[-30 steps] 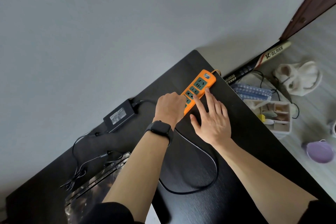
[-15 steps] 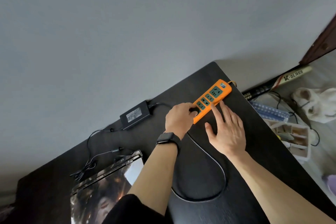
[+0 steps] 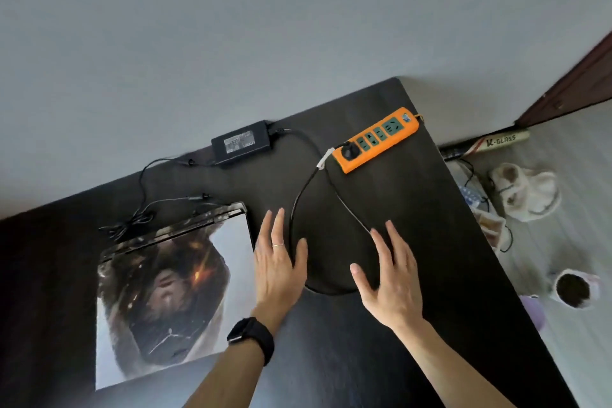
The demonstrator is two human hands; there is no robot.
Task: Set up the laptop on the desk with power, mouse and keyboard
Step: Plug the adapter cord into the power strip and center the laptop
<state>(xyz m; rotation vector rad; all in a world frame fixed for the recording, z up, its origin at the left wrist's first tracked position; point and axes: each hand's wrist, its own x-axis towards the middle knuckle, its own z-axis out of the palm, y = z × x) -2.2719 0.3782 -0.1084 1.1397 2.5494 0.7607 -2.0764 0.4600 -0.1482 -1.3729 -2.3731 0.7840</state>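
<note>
An orange power strip [image 3: 377, 139] lies near the far right corner of the black desk [image 3: 414, 325], with a black plug [image 3: 350, 152] seated in its nearest socket. A black cable [image 3: 294, 209] loops from that plug across the desk to the black power brick [image 3: 243, 143] by the wall. The closed laptop [image 3: 159, 295], its lid covered with a printed picture, lies at the left. My left hand [image 3: 278, 268] hovers open beside the laptop's right edge. My right hand [image 3: 390, 278] hovers open over the cable loop. Neither hand holds anything. No mouse or keyboard is in view.
A thin cable [image 3: 139, 209] runs from the brick to a tangle behind the laptop. On the floor to the right are a racket handle [image 3: 496, 141], a white plush slipper [image 3: 526, 190], a small pot of soil [image 3: 574, 288] and a storage box [image 3: 490, 225].
Both hands have let go of the plug and the power strip and drawn back toward me, now open above the desk. The plug stays in the strip. My view has shifted left.
</note>
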